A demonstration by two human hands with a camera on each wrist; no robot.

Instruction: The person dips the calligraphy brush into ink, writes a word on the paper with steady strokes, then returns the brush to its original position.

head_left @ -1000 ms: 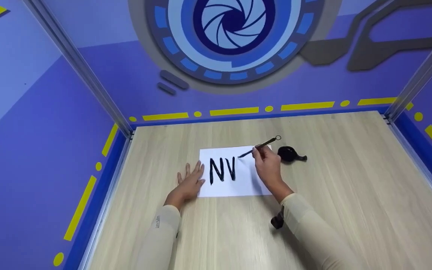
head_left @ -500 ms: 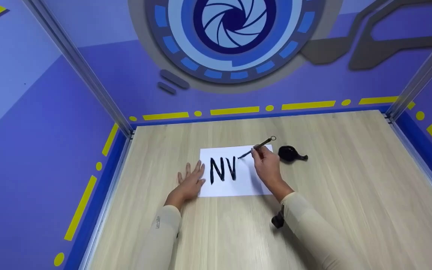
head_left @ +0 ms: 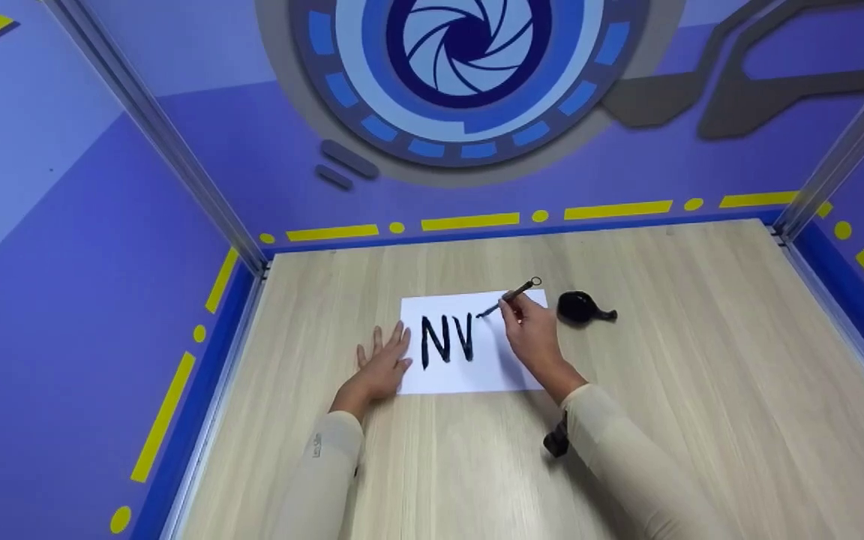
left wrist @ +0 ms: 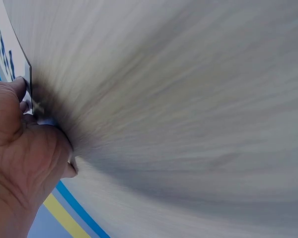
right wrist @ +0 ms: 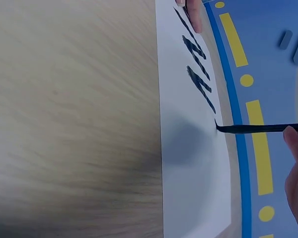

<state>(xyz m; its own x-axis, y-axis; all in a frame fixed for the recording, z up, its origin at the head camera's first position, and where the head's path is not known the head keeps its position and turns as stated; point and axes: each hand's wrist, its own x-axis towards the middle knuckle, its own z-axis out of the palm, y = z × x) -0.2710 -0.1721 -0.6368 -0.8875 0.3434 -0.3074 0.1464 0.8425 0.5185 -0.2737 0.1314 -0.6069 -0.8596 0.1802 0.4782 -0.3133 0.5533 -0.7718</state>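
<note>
A white sheet of paper lies on the table, with a black N and a V-like pair of strokes painted on it. On its left edge rests my left hand, fingers spread. The left wrist view shows that hand's thumb at the paper's edge. My right hand pinches a dark writing brush with a loop at its upper end. The bent brush tip meets the paper just right of the strokes, at a short dark mark. Beside the right hand sits a black dish with a short handle.
Wood-grain tabletop surrounds the paper. A blue-purple back wall with yellow markings and side walls with metal corner posts enclose it. A black wrist device hangs under the right sleeve.
The brush's looped end has moved left and slightly down with the right hand. Its tip now sits lower, against the paper, right of the V. The left hand keeps its place.
</note>
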